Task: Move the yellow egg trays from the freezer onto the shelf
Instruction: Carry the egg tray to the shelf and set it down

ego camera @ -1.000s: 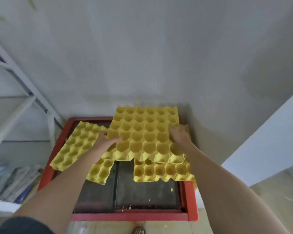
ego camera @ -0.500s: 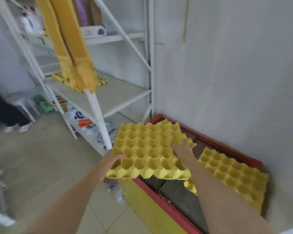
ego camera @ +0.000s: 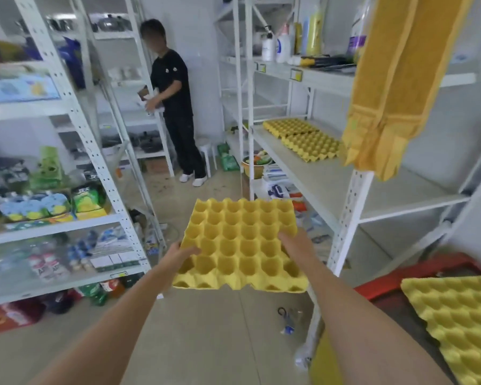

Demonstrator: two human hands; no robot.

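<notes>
I hold a yellow egg tray (ego camera: 239,240) level in front of me, above the floor. My left hand (ego camera: 178,255) grips its left edge and my right hand (ego camera: 295,243) grips its right edge. Another yellow egg tray (ego camera: 461,323) lies on the red-rimmed freezer (ego camera: 417,273) at the lower right. Two more egg trays (ego camera: 303,137) lie side by side on the white shelf (ego camera: 331,179) at the right, beyond the tray I carry.
A yellow towel (ego camera: 392,87) hangs from the right rack, over the shelf's near end. The rack's white post (ego camera: 345,226) stands just right of my tray. A person in black (ego camera: 175,107) stands at the far racks. Stocked shelves (ego camera: 53,190) line the left; scissors (ego camera: 285,314) lie on the floor.
I have lifted the tray off the freezer and turned left with it. The view swung from the wall and freezer to the aisle and shelves; the freezer now sits at my lower right.
</notes>
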